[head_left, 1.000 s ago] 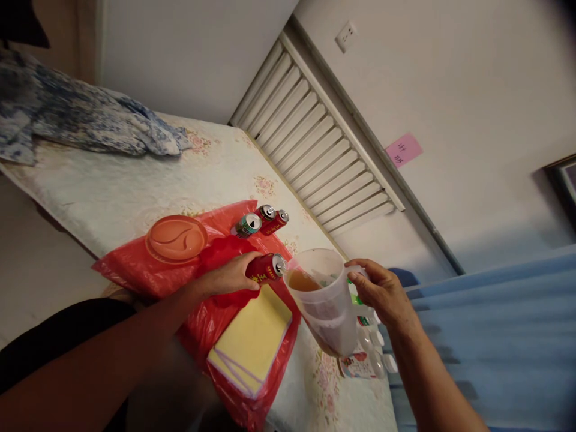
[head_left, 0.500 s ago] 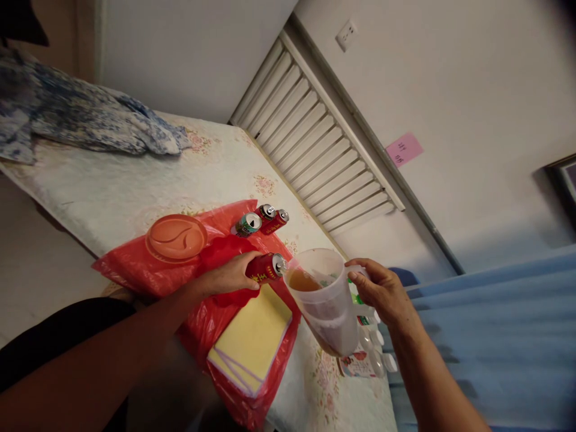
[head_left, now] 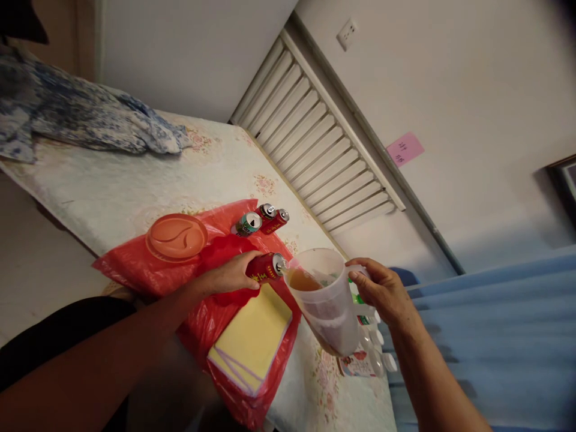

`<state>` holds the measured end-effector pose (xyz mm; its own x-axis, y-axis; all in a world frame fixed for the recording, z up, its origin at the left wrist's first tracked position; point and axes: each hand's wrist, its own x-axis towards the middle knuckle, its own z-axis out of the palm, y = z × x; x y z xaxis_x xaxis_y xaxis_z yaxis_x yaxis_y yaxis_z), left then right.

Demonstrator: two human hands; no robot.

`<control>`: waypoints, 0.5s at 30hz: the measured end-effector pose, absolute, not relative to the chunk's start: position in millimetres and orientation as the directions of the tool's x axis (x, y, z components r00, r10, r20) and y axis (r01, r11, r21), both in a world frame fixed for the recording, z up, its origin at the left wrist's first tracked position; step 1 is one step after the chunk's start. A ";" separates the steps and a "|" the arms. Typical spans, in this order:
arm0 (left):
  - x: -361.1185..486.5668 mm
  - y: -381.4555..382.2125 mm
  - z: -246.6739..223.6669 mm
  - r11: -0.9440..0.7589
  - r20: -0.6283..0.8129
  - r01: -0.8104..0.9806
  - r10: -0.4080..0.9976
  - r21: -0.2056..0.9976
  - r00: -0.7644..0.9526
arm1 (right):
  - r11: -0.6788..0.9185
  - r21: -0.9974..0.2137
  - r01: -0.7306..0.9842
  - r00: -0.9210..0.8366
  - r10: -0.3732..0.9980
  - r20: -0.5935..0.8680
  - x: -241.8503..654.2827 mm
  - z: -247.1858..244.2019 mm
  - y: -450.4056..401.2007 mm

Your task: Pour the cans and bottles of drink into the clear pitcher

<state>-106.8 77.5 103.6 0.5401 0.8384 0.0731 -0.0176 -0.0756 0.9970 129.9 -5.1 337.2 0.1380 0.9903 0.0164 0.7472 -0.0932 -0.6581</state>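
My left hand (head_left: 234,273) is closed around a red drink can (head_left: 265,267), its open top against the lip of a clear plastic pitcher (head_left: 330,318). The pitcher leans toward the can, with amber liquid (head_left: 305,280) up at its lip. My right hand (head_left: 375,287) grips the pitcher's handle. Under the can lies a red dish (head_left: 225,247), partly hidden by my left hand. Beyond it stand a green can (head_left: 247,224) and two more red cans, one of them a red can (head_left: 275,222) at the right.
A red plastic bag (head_left: 130,264) is spread on the floral tablecloth (head_left: 112,186). On it rest an orange lid (head_left: 177,237) and folded yellow cloths (head_left: 256,336). Several bottles (head_left: 366,360) stand behind the pitcher. Patterned fabric (head_left: 103,117) lies at the far left, and a radiator (head_left: 315,132) lines the wall.
Almost nothing differs. Both hands hold the can and pitcher in the same place, with a slightly clearer trickle of liquid between the can and the pitcher's lip.
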 end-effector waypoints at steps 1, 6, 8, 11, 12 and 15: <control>-106.9 77.4 104.0 -0.077 0.075 -0.018 0.841 0.997 0.536 | -0.093 -0.659 0.746 0.136 0.991 0.015 130.0 337.3 -5.0; -107.4 76.8 104.8 -0.076 0.073 -0.016 0.842 0.997 0.534 | -0.086 -0.661 0.745 0.124 0.992 0.010 130.7 337.2 -4.8; -107.6 76.0 104.8 -0.074 0.081 -0.035 0.841 0.997 0.535 | -0.084 -0.650 0.755 0.124 0.992 0.015 130.9 337.1 -4.8; -107.5 74.8 104.9 -0.081 0.094 -0.049 0.843 0.996 0.529 | -0.086 -0.648 0.756 0.131 0.991 0.021 130.7 337.3 -4.7; -107.4 74.7 104.9 -0.083 0.094 -0.045 0.844 0.996 0.527 | -0.088 -0.652 0.753 0.133 0.991 0.020 130.5 337.3 -4.6; -106.9 75.4 104.5 -0.076 0.087 -0.041 0.845 0.996 0.528 | -0.091 -0.660 0.746 0.134 0.991 0.015 130.2 337.6 -4.3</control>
<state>-106.9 75.4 104.5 0.5283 0.8447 0.0865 -0.0411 -0.0764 0.9962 130.2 -4.3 337.6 0.1339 0.9909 0.0152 0.7462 -0.0907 -0.6595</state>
